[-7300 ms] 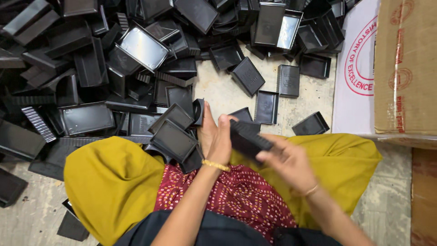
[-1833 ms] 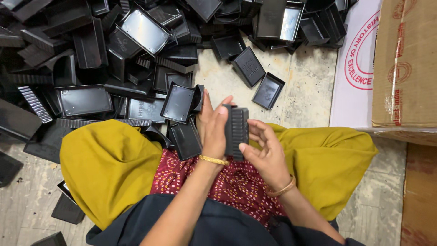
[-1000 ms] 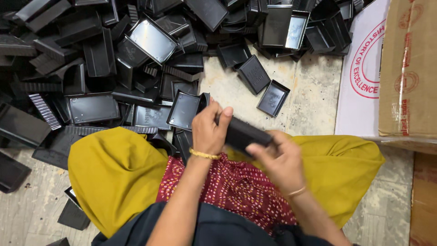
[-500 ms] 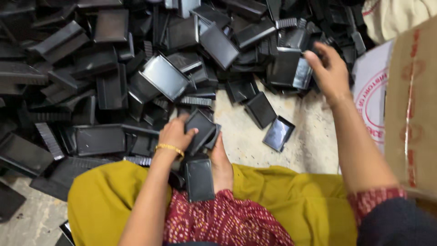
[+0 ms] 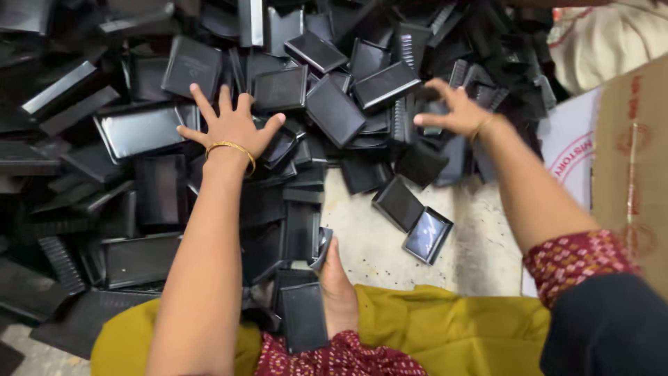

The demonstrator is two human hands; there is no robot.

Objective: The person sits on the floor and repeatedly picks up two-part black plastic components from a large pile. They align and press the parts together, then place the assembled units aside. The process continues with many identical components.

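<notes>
Left hand: the left hand (image 5: 233,125) is stretched far out with fingers spread wide and flat, palm down on the black trays; it grips nothing, and only presses on the tray under it (image 5: 275,150), a pose that looks suited to raking or steadying rather than picking.
Right hand: the right hand (image 5: 452,111) reaches far to the right, fingers loosely curled and half open over a dark tray (image 5: 435,115); whether it has closed on that tray I cannot tell.
Bangles: a thin gold bangle (image 5: 233,147) sits on the left wrist, another (image 5: 481,125) on the right.
Pile: the heap of trays (image 5: 334,111) fills the far and left of the scene, lying tilted, overlapping and face up or down, loose rather than stacked.
Material: the trays look like thin moulded black plastic, shallow and rectangular with raised rims, some glossy, some ribbed on the sides.
Near trays: two trays (image 5: 414,219) lie apart on the bare pale floor (image 5: 362,244), right of centre.
Lap: one tray (image 5: 304,317) rests near, against a foot (image 5: 339,296), on yellow cloth (image 5: 445,327).
Right side: a cardboard box (image 5: 630,160) stands at the right edge.
</notes>
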